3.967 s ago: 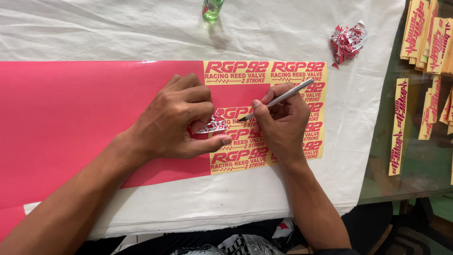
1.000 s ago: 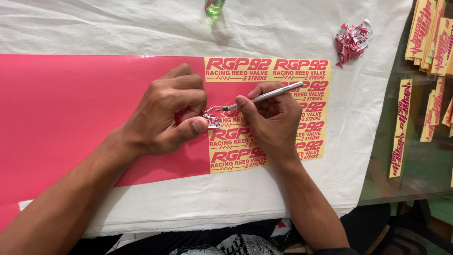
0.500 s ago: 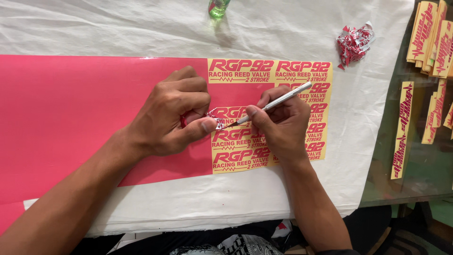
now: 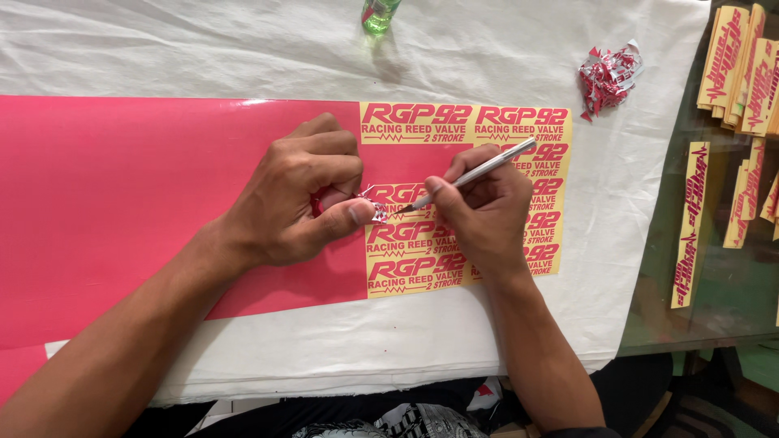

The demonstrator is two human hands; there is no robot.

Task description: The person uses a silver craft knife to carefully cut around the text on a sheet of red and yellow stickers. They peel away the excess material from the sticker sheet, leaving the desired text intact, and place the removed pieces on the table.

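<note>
The knife tip could slip and slice into a yellow label that should stay whole, since the blade works just beside the left thumb; a nick there is also a risk. The right hand has its grip closed pen-style on the slim silver knife. The left hand pinches what seems a peeled pink scrap, mid-desk on the vinyl sheet.

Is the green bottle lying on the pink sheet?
No, the green bottle stands on the white cloth at the top edge, well apart from the pink sheet.
</note>
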